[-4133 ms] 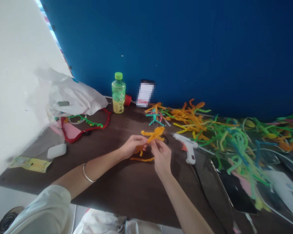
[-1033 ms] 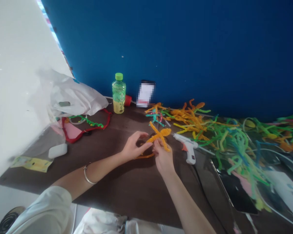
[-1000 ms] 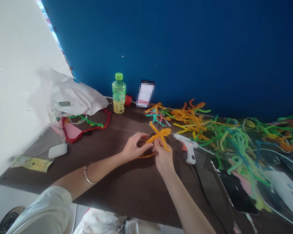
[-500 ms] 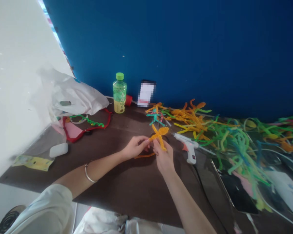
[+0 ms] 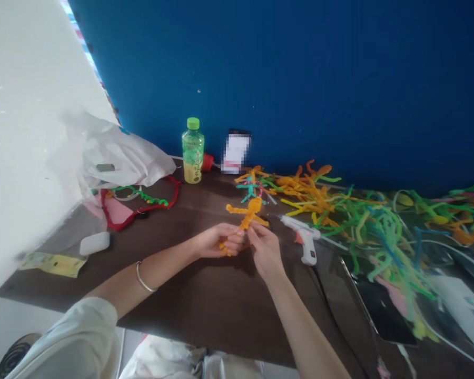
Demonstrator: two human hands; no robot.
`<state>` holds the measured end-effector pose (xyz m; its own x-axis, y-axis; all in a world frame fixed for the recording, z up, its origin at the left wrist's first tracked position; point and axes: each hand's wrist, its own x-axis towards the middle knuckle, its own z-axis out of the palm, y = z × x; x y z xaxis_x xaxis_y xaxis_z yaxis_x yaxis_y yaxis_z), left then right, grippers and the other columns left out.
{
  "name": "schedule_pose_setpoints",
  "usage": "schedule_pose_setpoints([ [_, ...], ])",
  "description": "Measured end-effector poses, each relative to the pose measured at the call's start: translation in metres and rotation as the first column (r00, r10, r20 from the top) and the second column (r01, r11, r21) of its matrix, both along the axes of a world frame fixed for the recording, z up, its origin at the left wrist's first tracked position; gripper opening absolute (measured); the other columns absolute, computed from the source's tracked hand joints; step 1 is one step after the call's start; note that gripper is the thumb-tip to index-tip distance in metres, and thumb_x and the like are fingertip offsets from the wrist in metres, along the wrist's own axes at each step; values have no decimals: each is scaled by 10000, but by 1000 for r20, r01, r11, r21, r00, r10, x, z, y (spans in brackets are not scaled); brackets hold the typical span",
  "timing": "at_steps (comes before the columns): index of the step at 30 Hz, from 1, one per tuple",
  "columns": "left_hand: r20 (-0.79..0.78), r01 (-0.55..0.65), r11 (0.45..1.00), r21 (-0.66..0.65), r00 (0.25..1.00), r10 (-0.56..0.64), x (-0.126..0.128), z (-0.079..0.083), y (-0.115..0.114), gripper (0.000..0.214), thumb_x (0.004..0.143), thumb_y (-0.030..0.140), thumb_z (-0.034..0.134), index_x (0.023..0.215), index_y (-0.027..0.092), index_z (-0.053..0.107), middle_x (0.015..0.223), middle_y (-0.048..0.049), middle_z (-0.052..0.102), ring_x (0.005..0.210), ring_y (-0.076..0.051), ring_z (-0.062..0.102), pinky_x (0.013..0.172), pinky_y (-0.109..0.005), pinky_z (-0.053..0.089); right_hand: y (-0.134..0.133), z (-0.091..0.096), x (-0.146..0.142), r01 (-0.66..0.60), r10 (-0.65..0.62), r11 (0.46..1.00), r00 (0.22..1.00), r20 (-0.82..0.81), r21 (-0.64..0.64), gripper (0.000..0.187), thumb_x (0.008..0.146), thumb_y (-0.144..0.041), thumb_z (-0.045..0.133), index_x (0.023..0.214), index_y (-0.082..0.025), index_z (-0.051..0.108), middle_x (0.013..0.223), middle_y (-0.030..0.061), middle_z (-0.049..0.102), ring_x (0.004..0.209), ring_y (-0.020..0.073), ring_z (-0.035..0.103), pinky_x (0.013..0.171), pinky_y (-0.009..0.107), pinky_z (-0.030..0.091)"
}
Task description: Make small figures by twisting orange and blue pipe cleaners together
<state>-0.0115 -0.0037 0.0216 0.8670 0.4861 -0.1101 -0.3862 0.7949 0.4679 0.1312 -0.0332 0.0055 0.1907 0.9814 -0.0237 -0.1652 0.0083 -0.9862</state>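
An orange pipe-cleaner figure [image 5: 248, 210], with a round head and two outstretched arms, stands upright between my hands above the table. My left hand [image 5: 221, 239] is closed around its lower part, and some orange fuzzy strand pokes out below those fingers. From the other side my right hand [image 5: 265, 247] pinches the figure's lower body. The fingers hide most of the legs. Just behind it on the table lies a small turquoise pipe-cleaner figure [image 5: 249, 187] among orange and pink pieces.
To the right lie a white glue gun [image 5: 306, 239] with a black cord, a pile of pipe cleaners [image 5: 387, 226] and a dark phone [image 5: 383, 305]. A green-capped bottle [image 5: 193, 152] and a propped phone [image 5: 236, 152] stand behind. A plastic bag [image 5: 122, 152] and white case [image 5: 95, 243] are left.
The orange figure has turned from tilted rightward to upright, head up. Both hands have shifted slightly, and the left fingers now wrap its lower part.
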Motion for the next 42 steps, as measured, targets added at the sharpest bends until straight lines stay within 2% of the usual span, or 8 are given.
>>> schedule_pose_setpoints([
  [6, -8, 121, 983, -141, 992, -123, -4, 1, 0, 187, 747, 117, 506, 590, 133, 406, 515, 75, 188, 369, -18, 188, 376, -141, 216, -6, 11, -6, -156, 146, 986, 979, -141, -62, 316, 610, -424, 708, 838, -207, 675, 820, 32, 664, 774, 176, 599, 722, 309, 470],
  [12, -185, -153, 959, 238, 962, 200, 5, -8, -2, 248, 743, 351, 561, 730, 107, 525, 606, 7, 476, 403, -34, 360, 428, -198, 362, -5, 13, -7, -175, 156, 982, 962, -223, -66, 238, 651, -389, 684, 778, -193, 638, 592, -18, 563, 605, 142, 565, 572, 278, 476],
  [14, -278, -223, 873, 433, 889, 365, 9, -10, -5, 304, 685, 397, 620, 777, 124, 524, 678, -10, 536, 459, -61, 440, 480, -223, 403, -3, 9, -6, -136, 124, 989, 977, -172, -65, 264, 667, -398, 665, 812, -179, 637, 642, -1, 589, 610, 143, 566, 544, 267, 466],
  [17, -363, -213, 636, 741, 670, 647, 11, -13, -11, 400, 575, 348, 724, 886, 167, 547, 794, -14, 587, 576, -92, 499, 548, -214, 408, 0, 1, -4, -31, 29, 999, 998, -57, -28, 308, 660, -394, 664, 858, -158, 647, 822, 48, 644, 715, 158, 584, 593, 262, 467],
  [21, -262, -167, 369, 914, 452, 853, 8, -16, -12, 283, 613, 288, 702, 872, 211, 619, 878, -39, 614, 768, -153, 538, 674, -226, 412, 0, -5, -3, 73, -73, 997, 997, 27, -16, 308, 663, -396, 654, 863, -161, 655, 928, 68, 651, 809, 187, 591, 646, 285, 473],
  [31, -166, -9, 187, 982, 422, 892, 4, -17, -11, 131, 776, 254, 530, 837, 205, 635, 791, -57, 604, 713, -148, 523, 753, -261, 376, -7, 1, -8, 140, -157, 986, 960, 232, 88, 189, 688, -358, 642, 752, -180, 649, 791, 45, 647, 773, 190, 605, 750, 342, 478],
  [34, -220, 9, 247, 969, 483, 847, 4, -14, -11, 167, 817, 286, 469, 806, 186, 601, 738, -43, 590, 674, -133, 518, 704, -250, 379, -7, 2, -7, 130, -149, 987, 957, 250, 93, 201, 693, -369, 638, 763, -181, 642, 793, 49, 640, 769, 190, 603, 747, 341, 482],
  [42, -255, -329, 726, 604, 784, 567, 8, -14, -4, 246, 777, 371, 528, 724, 131, 516, 603, 15, 502, 499, -68, 460, 518, -203, 360, -5, 6, -4, 50, -114, 976, 948, 298, 214, 195, 715, -344, 629, 816, -179, 655, 952, 66, 584, 901, 185, 569, 783, 323, 479],
])
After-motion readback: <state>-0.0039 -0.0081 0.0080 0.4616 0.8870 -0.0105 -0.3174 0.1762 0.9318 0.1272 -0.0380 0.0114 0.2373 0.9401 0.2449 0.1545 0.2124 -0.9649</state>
